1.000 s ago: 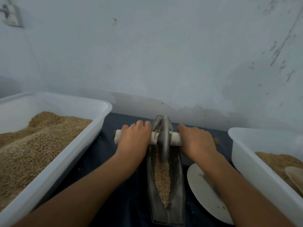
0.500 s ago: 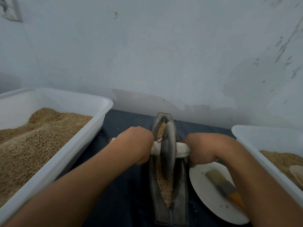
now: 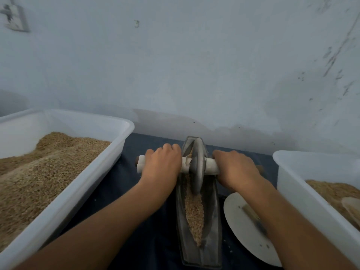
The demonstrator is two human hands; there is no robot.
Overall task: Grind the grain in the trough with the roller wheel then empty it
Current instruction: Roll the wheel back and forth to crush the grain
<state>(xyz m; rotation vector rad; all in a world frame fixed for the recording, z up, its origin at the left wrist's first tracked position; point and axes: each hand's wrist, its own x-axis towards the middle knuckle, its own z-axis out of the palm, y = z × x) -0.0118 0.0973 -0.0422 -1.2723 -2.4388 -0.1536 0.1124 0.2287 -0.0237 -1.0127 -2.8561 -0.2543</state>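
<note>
Since half a second ago the roller wheel [image 3: 197, 166] has rolled from the middle of the trough [image 3: 213, 230] to its far end, close to the wall [image 3: 194, 65], and both arms have stretched out, so the forearms now cover less of the grain and the right forearm hides most of the brush [image 3: 253, 219] on the white plate [image 3: 243, 234]. The left hand [image 3: 160, 168] has its fingers curled over the white axle on the wheel's left side, and the right hand [image 3: 236, 170] is curled over the axle on the right; both grip it from above, knuckles up. The trough lies lengthwise on a dark blue cloth [image 3: 120, 191], hemmed in by a big white tub of grain [image 3: 87, 191] on the left and a second white tub [image 3: 296, 184] on the right, with the plate just beside the trough's right wall. The wheel stands almost at the far tip, so free travel lies toward the near end. The trough is a dark grey boat-shaped channel, and tan grain [image 3: 193, 213] fills its groove from behind the wheel down to near the tip. The wheel is a grey metal disc standing upright on its edge.
</note>
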